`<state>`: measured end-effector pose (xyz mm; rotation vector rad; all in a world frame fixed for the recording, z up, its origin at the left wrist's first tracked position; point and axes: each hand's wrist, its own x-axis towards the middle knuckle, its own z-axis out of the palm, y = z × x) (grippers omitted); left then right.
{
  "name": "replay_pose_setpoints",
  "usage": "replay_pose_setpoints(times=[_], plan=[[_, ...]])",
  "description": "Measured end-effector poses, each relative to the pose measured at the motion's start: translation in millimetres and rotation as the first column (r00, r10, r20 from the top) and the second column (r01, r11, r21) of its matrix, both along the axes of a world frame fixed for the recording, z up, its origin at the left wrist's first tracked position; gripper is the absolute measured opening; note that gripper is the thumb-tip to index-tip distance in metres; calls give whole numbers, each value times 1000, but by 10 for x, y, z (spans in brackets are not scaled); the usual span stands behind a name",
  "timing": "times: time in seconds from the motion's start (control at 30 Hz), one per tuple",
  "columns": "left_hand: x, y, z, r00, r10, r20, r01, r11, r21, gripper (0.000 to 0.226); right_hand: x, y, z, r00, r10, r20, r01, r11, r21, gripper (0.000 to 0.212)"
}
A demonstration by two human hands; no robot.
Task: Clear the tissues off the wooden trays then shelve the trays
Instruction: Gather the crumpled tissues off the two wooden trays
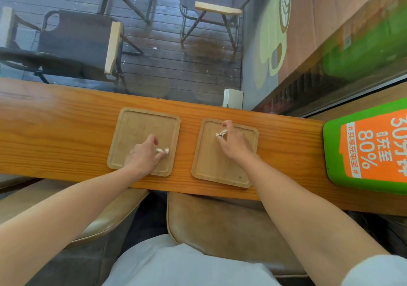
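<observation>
Two square wooden trays lie side by side on a long wooden counter (55, 131). Over the left tray (132, 129) my left hand (143, 155) pinches a small crumpled white tissue (163, 150) at the tray's right side. On the right tray (211, 166) my right hand (234, 141) pinches another crumpled white tissue (221, 134) near the tray's far left part. Both tissues sit at the fingertips, low over the tray surfaces.
A green and orange charging-station sign (370, 146) stands at the counter's right end. A small white box (233, 98) sits at the counter's far edge. Beyond are folding chairs (83, 43) on a dark plank floor. Brown leather seats (220, 224) are below the counter's near edge.
</observation>
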<state>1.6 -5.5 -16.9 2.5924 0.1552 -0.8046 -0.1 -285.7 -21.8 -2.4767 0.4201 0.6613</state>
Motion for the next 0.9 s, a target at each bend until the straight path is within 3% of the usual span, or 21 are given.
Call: replay_pose_setpoints(times=[0.07, 0.4, 0.6, 0.77, 0.9], plan=[[-14, -27, -50, 1000, -29, -6, 29, 1000, -11, 33, 6, -11, -54, 999, 18, -32, -19, 999, -29, 36], [25, -118, -207, 947, -320, -33, 320, 947, 26, 29, -92, 61, -188, 988, 75, -136, -84, 995, -63, 9], [25, -7, -84, 945, -299, -133, 298, 954, -30, 23, -150, 85, -99, 970, 14, -244, -12, 1000, 11, 14], [56, 34, 124, 938, -316, -141, 314, 949, -37, 14, -243, 116, 221, 964, -90, -249, 107, 993, 55, 45], [135, -92, 326, 889, -447, -100, 445, 895, -37, 20, -427, 122, 563, 965, -106, -240, 123, 991, 55, 35]])
